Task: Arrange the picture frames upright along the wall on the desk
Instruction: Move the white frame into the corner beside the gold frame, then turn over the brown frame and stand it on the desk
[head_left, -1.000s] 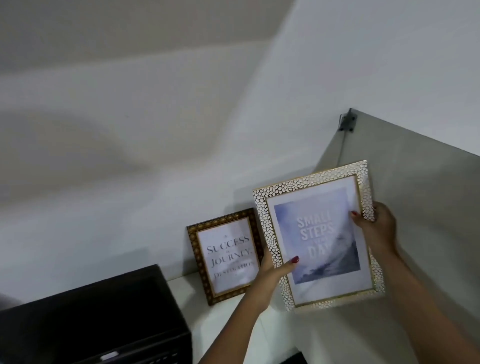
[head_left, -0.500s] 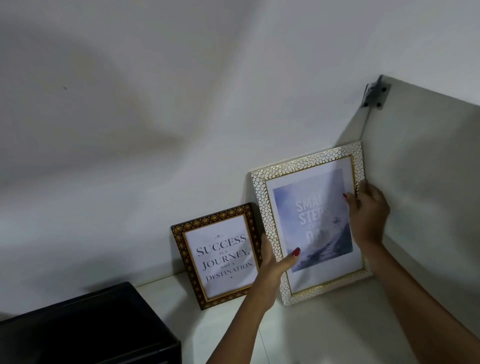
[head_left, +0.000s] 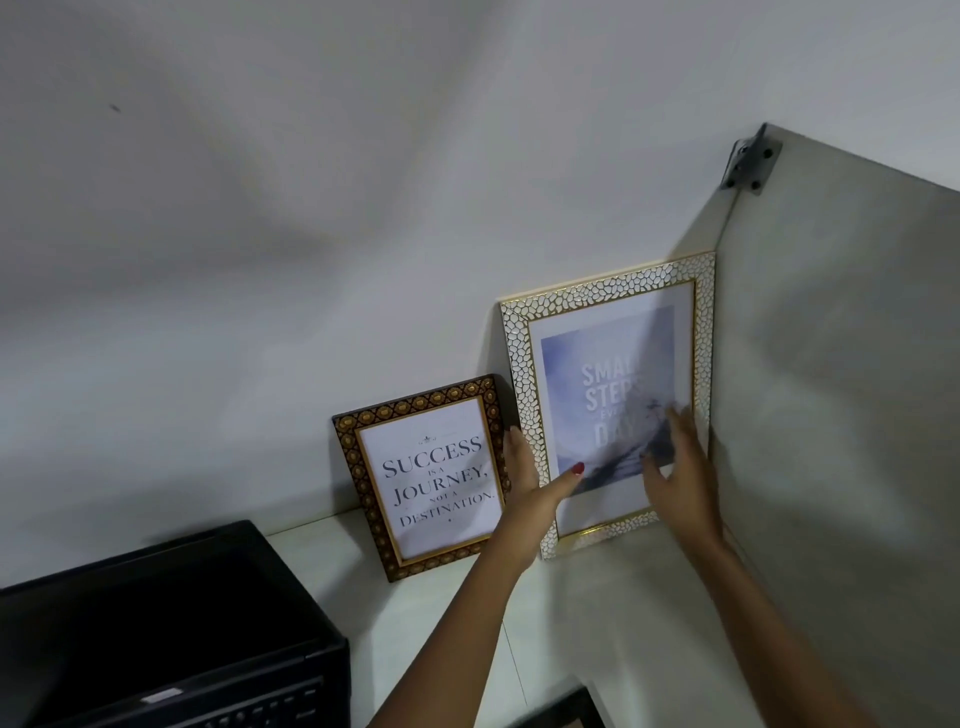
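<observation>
White wall (head_left: 311, 260) backs the counter (head_left: 426, 623), where the white frame (head_left: 524, 415) leans upright. Left hand (head_left: 535, 488) has its grip around that frame's left edge. Right hand (head_left: 675, 483), blurred and spread wide, hovers before its glass.

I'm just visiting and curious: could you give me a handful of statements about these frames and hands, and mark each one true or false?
1. The white and gold frame stands in the corner, leaning against the wall. True.
2. The dark patterned frame lies flat on the desk. False: it stands upright, leaning on the wall, left of the white one.
3. The left hand holds the white frame's left edge, thumb on its front. True.
4. The right hand clamps the top of the white frame. False: it is open and blurred in front of the picture's lower right.
5. The white frame's picture reads "Success". False: that word is on the dark frame; the white one reads "Small Steps".
</observation>
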